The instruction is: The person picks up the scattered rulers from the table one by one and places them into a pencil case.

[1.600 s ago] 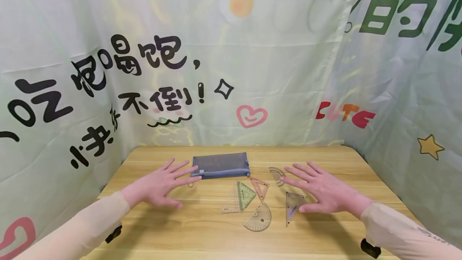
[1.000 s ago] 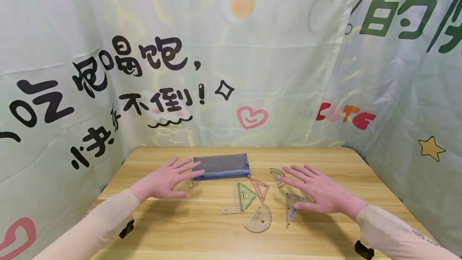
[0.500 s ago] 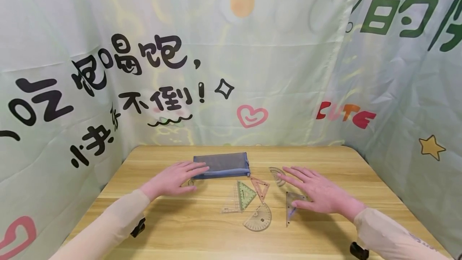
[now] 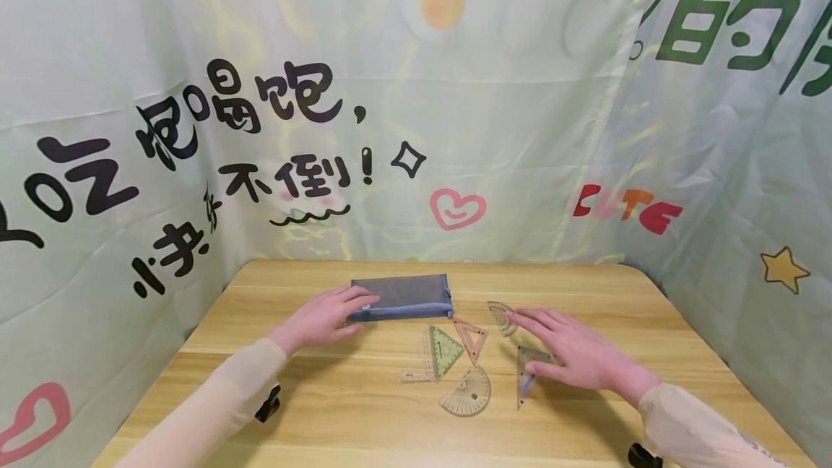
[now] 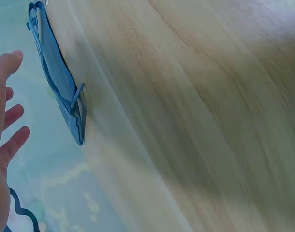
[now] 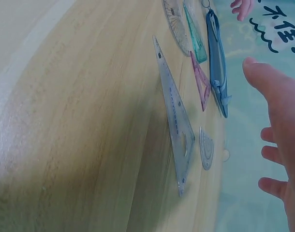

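A blue mesh zip pouch (image 4: 406, 293) lies near the back of the table. My left hand (image 4: 321, 318) is over its left end, fingers extended; the left wrist view shows a gap between this hand and the pouch. My right hand (image 4: 575, 352) hovers above a clear set square (image 6: 172, 113), holding nothing. Just beyond its fingertips lies a small clear protractor (image 4: 499, 316). Between the hands, a green set square (image 4: 445, 347) overlaps a clear ruled piece (image 4: 416, 375). A pink set square (image 4: 461, 326) and a larger clear protractor (image 4: 466, 397) lie beside them.
Everything rests on a wood-grain table (image 4: 364, 417) with rounded back corners. Printed cloth (image 4: 520, 128) hangs behind the table and along both sides. A dark device (image 4: 268, 403) shows under the left wrist, another (image 4: 643, 455) under the right.
My left hand has moved right and lower, from left of the pouch to over its left end. My right hand has shifted slightly left and its fingers have dipped. The drawing tools stay put.
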Available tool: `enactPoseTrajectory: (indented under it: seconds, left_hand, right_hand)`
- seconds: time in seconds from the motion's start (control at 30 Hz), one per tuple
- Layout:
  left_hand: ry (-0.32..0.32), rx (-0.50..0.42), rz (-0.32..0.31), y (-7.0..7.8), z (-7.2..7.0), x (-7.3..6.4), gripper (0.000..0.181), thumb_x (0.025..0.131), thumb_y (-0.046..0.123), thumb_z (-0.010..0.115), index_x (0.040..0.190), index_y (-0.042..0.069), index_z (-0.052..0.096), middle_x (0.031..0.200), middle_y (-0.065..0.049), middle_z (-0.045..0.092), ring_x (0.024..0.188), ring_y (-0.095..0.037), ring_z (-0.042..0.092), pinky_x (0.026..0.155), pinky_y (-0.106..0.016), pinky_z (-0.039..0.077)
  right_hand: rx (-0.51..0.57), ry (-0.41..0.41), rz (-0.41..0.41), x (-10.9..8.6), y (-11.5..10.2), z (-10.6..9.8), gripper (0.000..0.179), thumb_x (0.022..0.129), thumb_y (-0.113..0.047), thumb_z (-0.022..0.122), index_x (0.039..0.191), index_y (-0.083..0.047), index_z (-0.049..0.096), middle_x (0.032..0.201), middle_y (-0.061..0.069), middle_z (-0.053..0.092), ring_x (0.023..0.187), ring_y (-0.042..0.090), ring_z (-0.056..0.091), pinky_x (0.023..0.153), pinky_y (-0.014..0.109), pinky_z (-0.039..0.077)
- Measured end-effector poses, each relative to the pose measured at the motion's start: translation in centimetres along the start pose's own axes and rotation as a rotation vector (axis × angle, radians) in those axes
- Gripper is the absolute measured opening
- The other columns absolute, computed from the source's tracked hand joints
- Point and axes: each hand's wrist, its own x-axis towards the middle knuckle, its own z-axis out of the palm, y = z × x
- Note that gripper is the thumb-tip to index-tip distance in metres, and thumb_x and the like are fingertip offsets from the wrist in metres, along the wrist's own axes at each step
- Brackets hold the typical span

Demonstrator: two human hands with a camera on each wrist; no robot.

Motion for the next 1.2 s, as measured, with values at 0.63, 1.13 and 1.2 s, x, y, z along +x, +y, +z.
enactPoseTrajectory:
  seconds: [0.63,1.13,1.2]
  left_hand:
    - [-0.026,-0.155,-0.186,-0.8,2.1,0.7,0.041,0.092,0.029,0.069,0.131,0.016,0.062,0.119,-0.002,0.063,0.102,-0.018,0.063,0.086,-0.039,0.058]
    - [-0.040,-0.166,-0.229,-1.0,3.2,1.0,0.041,0.092,0.029,0.070,0.129,0.014,0.063,0.116,-0.001,0.062,0.098,-0.016,0.062,0.084,-0.037,0.058]
    - [-0.041,-0.171,-0.237,-1.0,3.3,1.1,0.041,0.092,0.029,0.070,0.129,0.014,0.063,0.117,-0.002,0.062,0.099,-0.016,0.063,0.085,-0.038,0.058]
  right_hand:
    - [0.073,0.020,0.062,-0.6,0.1,1.5,0.076,0.089,-0.047,0.068,0.153,-0.023,0.037,0.146,0.009,0.053,0.131,0.030,0.053,0.106,0.056,0.048]
    - [0.079,0.027,0.106,-1.4,0.1,2.3,0.075,0.087,-0.053,0.067,0.149,-0.017,0.045,0.142,0.009,0.057,0.128,0.029,0.055,0.104,0.054,0.050]
    - [0.080,0.022,0.121,-1.5,0.1,2.4,0.075,0.087,-0.054,0.067,0.148,-0.017,0.045,0.141,0.009,0.057,0.128,0.030,0.055,0.104,0.054,0.050]
